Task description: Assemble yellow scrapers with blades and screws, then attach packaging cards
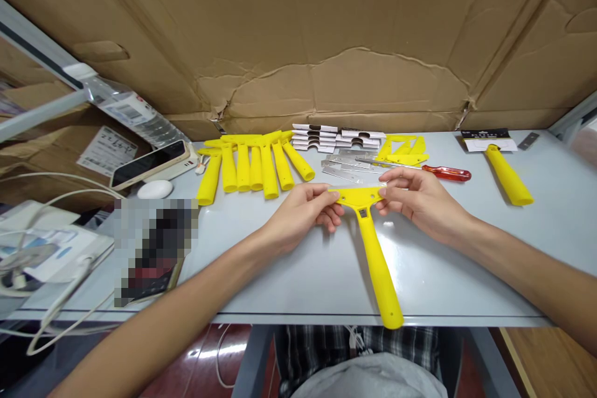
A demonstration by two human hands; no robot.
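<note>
A yellow scraper [375, 255] lies between my hands, its wide head away from me and its handle pointing to the table's front edge. My left hand [310, 208] pinches the left end of the head. At the right end, my right hand [415, 199] grips with thumb and fingers. A thin clear or metallic strip shows along the head's far edge; I cannot tell which. Just beyond lie loose metal blades [347, 168], a screwdriver [445, 173] with a red handle, and flat yellow plastic pieces [402, 150].
Several yellow scraper handles [243, 165] stand in a row at the back left. Stacked white-and-black packets [314, 137] sit behind the blades. A carded yellow scraper [508, 177] lies right. Phones [149, 165], a white mouse [155, 189], cables and a plastic bottle [135, 112] crowd the left.
</note>
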